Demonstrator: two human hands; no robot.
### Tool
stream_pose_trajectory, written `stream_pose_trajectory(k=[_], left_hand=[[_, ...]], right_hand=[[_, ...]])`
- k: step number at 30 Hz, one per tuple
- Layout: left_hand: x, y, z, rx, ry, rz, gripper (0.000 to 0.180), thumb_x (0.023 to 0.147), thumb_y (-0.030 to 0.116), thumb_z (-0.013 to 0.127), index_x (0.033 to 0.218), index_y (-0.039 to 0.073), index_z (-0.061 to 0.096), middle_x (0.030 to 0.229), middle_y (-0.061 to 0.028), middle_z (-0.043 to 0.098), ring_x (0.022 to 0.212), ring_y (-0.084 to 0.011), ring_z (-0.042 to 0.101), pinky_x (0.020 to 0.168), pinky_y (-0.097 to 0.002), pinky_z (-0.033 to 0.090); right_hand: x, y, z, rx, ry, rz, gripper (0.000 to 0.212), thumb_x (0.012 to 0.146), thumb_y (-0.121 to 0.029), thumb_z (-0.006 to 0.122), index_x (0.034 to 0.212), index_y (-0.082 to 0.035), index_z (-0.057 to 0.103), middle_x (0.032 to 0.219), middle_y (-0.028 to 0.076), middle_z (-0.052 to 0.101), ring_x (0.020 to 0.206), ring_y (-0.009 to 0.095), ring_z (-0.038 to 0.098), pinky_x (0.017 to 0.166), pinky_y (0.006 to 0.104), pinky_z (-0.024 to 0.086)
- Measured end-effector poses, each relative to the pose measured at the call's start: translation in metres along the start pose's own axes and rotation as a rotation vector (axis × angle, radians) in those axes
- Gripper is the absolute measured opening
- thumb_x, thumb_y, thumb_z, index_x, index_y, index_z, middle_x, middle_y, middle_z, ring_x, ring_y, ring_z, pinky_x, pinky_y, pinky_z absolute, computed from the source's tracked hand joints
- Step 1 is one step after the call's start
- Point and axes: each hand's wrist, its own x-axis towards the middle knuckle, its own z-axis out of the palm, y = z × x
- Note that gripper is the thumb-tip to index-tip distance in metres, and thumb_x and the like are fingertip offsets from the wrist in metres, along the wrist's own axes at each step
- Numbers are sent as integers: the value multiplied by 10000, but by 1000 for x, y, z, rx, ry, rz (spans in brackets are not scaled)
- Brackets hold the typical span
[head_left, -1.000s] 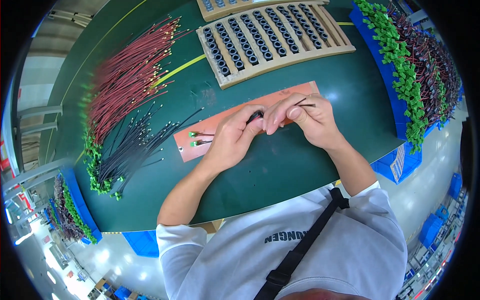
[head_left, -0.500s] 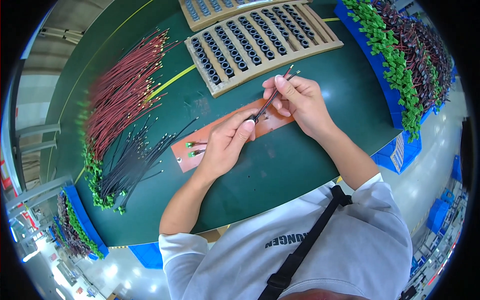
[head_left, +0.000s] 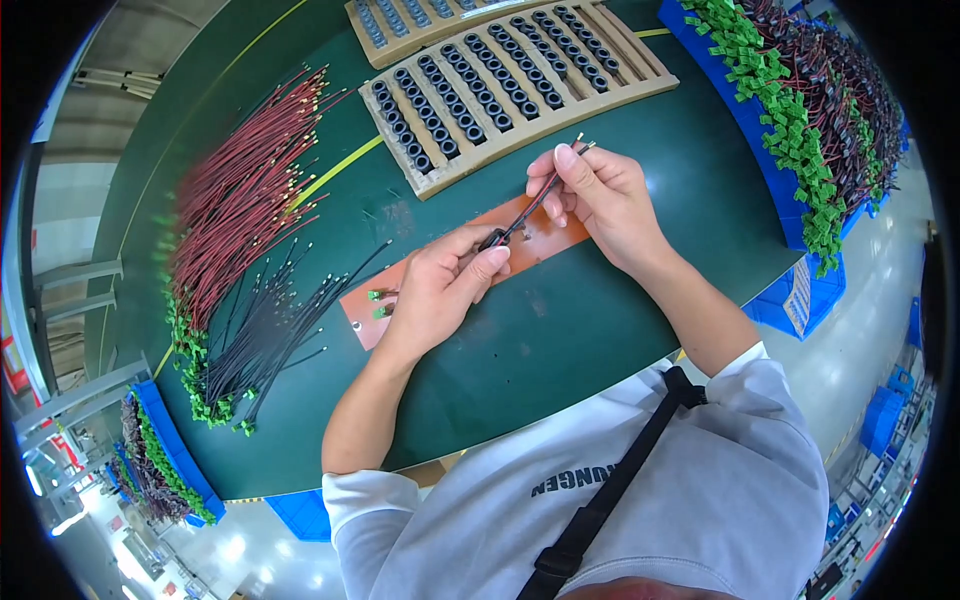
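A black ring-shaped core (head_left: 494,239) sits between the thumb and fingers of my left hand (head_left: 440,285), which is closed around it. From the ring a red and a black wire (head_left: 537,203) run up and right to my right hand (head_left: 608,205). Its thumb and forefinger pinch the wires just below their bare tips. Both hands are over an orange board (head_left: 540,250) lying on the green table. Two green connectors (head_left: 381,303) rest on the board's left part, their wires passing out of sight beneath my left hand.
Red wires (head_left: 245,190) and black wires (head_left: 275,335) with green connectors lie in bundles at left. A cardboard tray (head_left: 430,185) holds rows of black rings beyond my hands. Blue bins (head_left: 790,225) heaped with wired connectors stand at the right; another blue bin (head_left: 180,450) is lower left.
More of the black ring shows in my left fingers, and it sits a little farther left. Less wire sticks out past my right fingertips. The view has shifted slightly.
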Motion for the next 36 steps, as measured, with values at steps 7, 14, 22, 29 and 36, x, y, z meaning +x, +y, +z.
stream_pose_trajectory(k=[7,14,22,29,36], left_hand=[[0,-7,20,31,120,257,335,1015,82,605,1330,-33,627,878,-9,649,697,-58,530,617,-220,424],[-9,-7,10,134,144,200,317,1043,97,549,1310,-48,638,799,15,572,687,-56,489,616,-202,388],[-13,-5,21,200,266,293,281,1032,78,578,1274,-48,643,806,15,572,701,-55,495,616,-203,397],[-62,76,22,952,439,518,455,964,95,681,1379,-29,544,1004,-149,674,883,-269,645,798,-387,515],[-98,62,17,1234,352,1477,313,877,36,676,1180,75,610,1075,-101,677,942,-259,633,936,-471,460]], right_hand=[[-7,2,3,-392,-26,-143,243,981,-218,700,896,-11,794,802,47,756,706,84,698,640,242,562],[-10,-4,8,-332,-52,-150,280,991,-203,690,830,11,771,786,70,742,678,131,683,634,255,542],[-8,21,12,-488,-289,-519,167,978,-130,677,969,12,765,1033,122,691,1039,247,647,922,338,516],[-37,-36,24,-72,-131,-516,191,1045,-102,576,1008,58,674,1022,157,723,888,215,707,782,338,585],[-63,-208,-97,-183,412,-886,292,1053,-233,586,1165,32,635,923,108,706,660,87,612,511,198,486]])
